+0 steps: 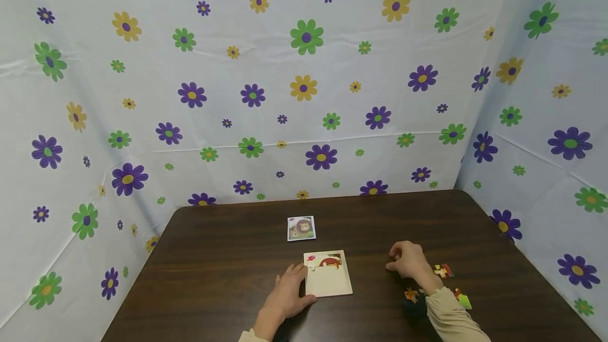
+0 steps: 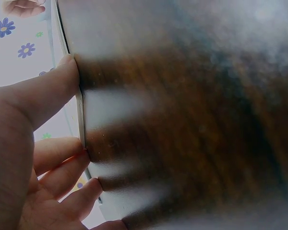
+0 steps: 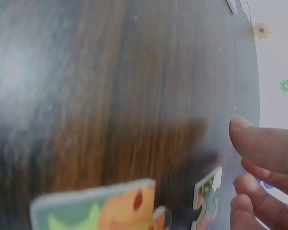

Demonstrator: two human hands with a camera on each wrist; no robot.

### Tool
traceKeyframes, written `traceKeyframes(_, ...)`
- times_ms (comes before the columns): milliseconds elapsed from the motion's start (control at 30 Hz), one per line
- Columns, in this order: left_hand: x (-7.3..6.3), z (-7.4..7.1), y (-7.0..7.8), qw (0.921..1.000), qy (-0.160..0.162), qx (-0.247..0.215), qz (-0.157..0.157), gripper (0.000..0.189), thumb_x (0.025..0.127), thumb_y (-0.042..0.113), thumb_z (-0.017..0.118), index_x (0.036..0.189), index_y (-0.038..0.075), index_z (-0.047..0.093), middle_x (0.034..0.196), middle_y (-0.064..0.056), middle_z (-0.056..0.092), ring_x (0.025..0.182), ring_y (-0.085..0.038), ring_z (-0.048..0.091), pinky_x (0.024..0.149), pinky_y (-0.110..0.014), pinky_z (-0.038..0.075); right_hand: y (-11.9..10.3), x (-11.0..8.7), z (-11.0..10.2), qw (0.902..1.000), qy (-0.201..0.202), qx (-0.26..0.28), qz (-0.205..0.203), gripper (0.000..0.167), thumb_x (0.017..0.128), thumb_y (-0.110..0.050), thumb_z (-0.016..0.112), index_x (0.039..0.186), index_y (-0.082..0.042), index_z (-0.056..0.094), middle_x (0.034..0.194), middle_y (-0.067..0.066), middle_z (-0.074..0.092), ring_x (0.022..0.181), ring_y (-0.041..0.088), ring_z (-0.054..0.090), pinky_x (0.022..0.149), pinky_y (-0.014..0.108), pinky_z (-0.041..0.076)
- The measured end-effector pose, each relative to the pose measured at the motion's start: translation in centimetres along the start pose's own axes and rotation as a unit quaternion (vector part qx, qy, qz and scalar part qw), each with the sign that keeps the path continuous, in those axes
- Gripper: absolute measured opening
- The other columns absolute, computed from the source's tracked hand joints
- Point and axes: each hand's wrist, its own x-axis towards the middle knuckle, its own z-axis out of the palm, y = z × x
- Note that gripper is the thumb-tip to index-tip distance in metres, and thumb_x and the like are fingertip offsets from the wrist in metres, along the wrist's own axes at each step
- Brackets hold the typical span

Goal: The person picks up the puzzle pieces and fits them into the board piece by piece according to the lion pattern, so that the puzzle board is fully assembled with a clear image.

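A square wooden puzzle board (image 1: 328,282) lies on the table, with picture pieces (image 1: 325,260) fitted along its far edge. My left hand (image 1: 287,292) rests at the board's left side, thumb near the lower left corner and fingertips against the edge. Over the table to the right hovers my right hand (image 1: 410,262), its fingers loosely bent and nothing visible between them. Around that wrist lie loose puzzle pieces: one red and yellow (image 1: 443,271), one orange (image 1: 411,294), and one green (image 1: 463,301) partly behind the sleeve. The right wrist view shows a green and orange piece (image 3: 105,208) up close.
A small square card with a lion picture (image 1: 301,228) lies beyond the board. The dark brown table (image 1: 214,257) meets a flower-patterned cloth (image 1: 266,120) at its back and sides.
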Motion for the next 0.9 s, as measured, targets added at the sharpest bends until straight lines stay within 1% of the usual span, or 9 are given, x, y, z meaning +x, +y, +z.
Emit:
traceKeyframes(67,0.0,0.0,0.0,1.0000,0.001,0.000,0.001,0.060,0.076,0.032,0.080,0.124,0.001,0.058,0.131,-0.021,0.055,0.126,-0.047,0.044,0.088,-0.075,0.033,0.3,0.0,-0.2,0.9999,-0.004,-0.015,0.001,0.032,0.071,-0.013,0.084,0.093,0.000,0.066,0.086,0.009,0.060,0.071,0.020,0.056,0.064,0.040,0.048)
traceKeyframes(167,0.0,0.1,0.0,1.0000,0.002,-0.001,0.001,0.061,0.076,0.032,0.080,0.124,0.001,0.058,0.131,-0.021,0.055,0.125,-0.047,0.044,0.087,-0.075,0.033,0.7,-0.1,-0.6,0.9991,-0.012,-0.039,-0.002,0.044,0.069,-0.018,0.086,0.100,0.003,0.064,0.095,0.017,0.062,0.077,0.029,0.059,0.070,0.047,0.050)
traceKeyframes(233,0.0,0.1,0.0,1.0000,0.001,-0.003,0.001,0.061,0.076,0.032,0.080,0.124,0.001,0.058,0.131,-0.021,0.055,0.125,-0.047,0.044,0.087,-0.075,0.033,0.9,-0.1,-0.9,0.9984,-0.019,-0.052,-0.002,0.048,0.069,-0.021,0.086,0.102,0.004,0.062,0.098,0.020,0.061,0.080,0.033,0.059,0.072,0.049,0.050)
traceKeyframes(267,0.0,0.1,0.0,1.0000,0.002,-0.004,0.001,0.061,0.076,0.032,0.080,0.124,0.001,0.059,0.131,-0.021,0.055,0.125,-0.047,0.044,0.087,-0.075,0.033,0.9,-0.2,-1.1,0.9982,-0.024,-0.055,-0.001,0.049,0.069,-0.021,0.086,0.102,0.005,0.062,0.098,0.020,0.061,0.080,0.033,0.059,0.072,0.048,0.049)
traceKeyframes(367,0.0,0.2,-0.1,1.0000,0.001,-0.008,0.000,0.061,0.076,0.032,0.080,0.124,0.000,0.059,0.131,-0.022,0.055,0.125,-0.048,0.044,0.088,-0.075,0.032,1.0,-0.4,-1.6,0.9980,-0.039,-0.048,0.014,0.047,0.069,-0.020,0.086,0.100,0.005,0.060,0.095,0.018,0.061,0.074,0.028,0.056,0.065,0.044,0.048)
traceKeyframes(467,0.0,0.2,-0.1,0.9999,0.005,-0.009,0.002,0.060,0.076,0.031,0.080,0.123,0.000,0.058,0.131,-0.022,0.055,0.125,-0.048,0.044,0.088,-0.076,0.032,1.1,-0.6,-1.9,0.9979,-0.043,-0.035,0.033,0.045,0.069,-0.018,0.085,0.098,0.005,0.058,0.091,0.016,0.061,0.067,0.023,0.051,0.060,0.039,0.045)
traceKeyframes(667,0.1,0.3,-0.2,1.0000,0.005,-0.005,0.000,0.061,0.076,0.032,0.080,0.123,0.001,0.058,0.131,-0.021,0.055,0.125,-0.047,0.044,0.088,-0.075,0.033,1.3,-0.6,-2.1,0.9966,-0.042,-0.031,0.063,0.043,0.069,-0.018,0.086,0.093,0.004,0.058,0.090,0.016,0.060,0.069,0.024,0.049,0.060,0.038,0.045)
traceKeyframes(767,0.0,0.3,-0.1,1.0000,0.004,-0.005,-0.001,0.060,0.076,0.032,0.080,0.123,0.001,0.059,0.131,-0.021,0.055,0.126,-0.047,0.044,0.088,-0.075,0.033,1.3,-0.6,-2.0,0.9960,-0.047,-0.023,0.072,0.041,0.069,-0.017,0.085,0.091,0.004,0.058,0.087,0.014,0.058,0.067,0.023,0.049,0.058,0.036,0.045)
traceKeyframes(900,0.0,0.3,-0.1,1.0000,0.002,-0.003,0.000,0.060,0.076,0.032,0.080,0.124,0.001,0.058,0.132,-0.021,0.055,0.126,-0.047,0.044,0.088,-0.074,0.033,1.2,-0.7,-1.9,0.9963,-0.043,-0.011,0.074,0.034,0.069,-0.014,0.085,0.084,0.002,0.059,0.080,0.009,0.056,0.064,0.021,0.049,0.055,0.034,0.044)
